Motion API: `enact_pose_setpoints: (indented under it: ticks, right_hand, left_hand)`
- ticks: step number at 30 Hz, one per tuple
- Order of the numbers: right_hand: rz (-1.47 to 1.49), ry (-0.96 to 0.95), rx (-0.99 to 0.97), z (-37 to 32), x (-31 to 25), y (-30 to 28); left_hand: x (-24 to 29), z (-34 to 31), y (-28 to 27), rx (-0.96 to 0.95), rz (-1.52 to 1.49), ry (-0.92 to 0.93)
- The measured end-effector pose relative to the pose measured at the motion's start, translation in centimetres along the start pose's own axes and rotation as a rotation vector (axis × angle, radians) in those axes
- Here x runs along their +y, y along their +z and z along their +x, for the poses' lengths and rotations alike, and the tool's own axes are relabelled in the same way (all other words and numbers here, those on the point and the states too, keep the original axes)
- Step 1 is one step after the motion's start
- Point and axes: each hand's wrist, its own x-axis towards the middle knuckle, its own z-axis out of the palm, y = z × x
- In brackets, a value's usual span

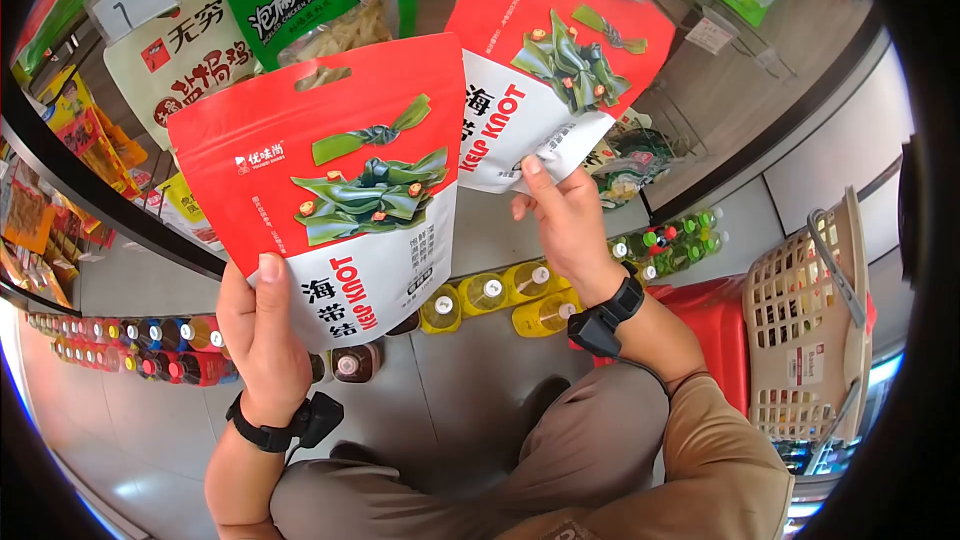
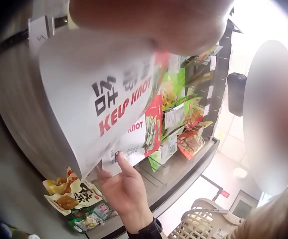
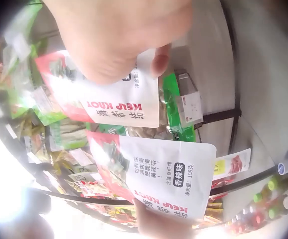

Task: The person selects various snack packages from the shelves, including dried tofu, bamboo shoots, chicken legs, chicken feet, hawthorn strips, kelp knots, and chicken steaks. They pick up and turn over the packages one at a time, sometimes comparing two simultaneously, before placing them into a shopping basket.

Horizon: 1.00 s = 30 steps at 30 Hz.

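My left hand (image 1: 262, 340) grips a red and white kelp knot bag (image 1: 235, 135) at its lower left corner, thumb on the front. The bag stands upright, its printed front towards me. Slightly farther off and to the right, my right hand (image 1: 575, 230) pinches a second kelp knot bag (image 1: 490, 20) by the bottom edge. That bag leans to the right, partly behind the first one. Seen from the right wrist, both fronts show side by side, the left-hand bag (image 3: 169, 154) reading 108 grams.
Shelf racks hold a green chicken paw bag (image 1: 300, 20) and a cream bag (image 1: 140, 60) behind the kelp bags. Yellow-filled bottles (image 1: 485, 290) and other drinks line the floor below. A beige basket (image 1: 805, 330) stands on a red stool (image 1: 705, 330) at the right.
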Motion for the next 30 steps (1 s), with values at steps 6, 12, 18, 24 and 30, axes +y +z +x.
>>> enact_pose_setpoints:
  ticks: [6,12,18,24,30]
  right_hand:
    - [-0.017,0.037,-0.009,-0.4,-0.1,0.0]
    - [0.109,0.162,-0.039,-0.4,-1.2,0.4]
    - [0.326,0.428,-0.207,-1.4,-1.5,1.9]
    - [0.143,0.543,-0.480,-2.1,0.8,0.9]
    - [0.106,0.334,-0.808,-3.4,-1.3,2.1]
  left_hand:
    - [-0.4,-0.1,0.1,-0.036,-0.007,-0.002]
    - [-0.4,-0.1,0.6,-0.048,-0.005,-0.004]
    - [-0.9,-0.1,0.4,-0.058,-0.015,-0.022]
    - [-0.5,0.0,1.3,-0.003,-0.049,-0.035]
    - [-0.5,0.5,1.2,0.051,-0.133,-0.083]
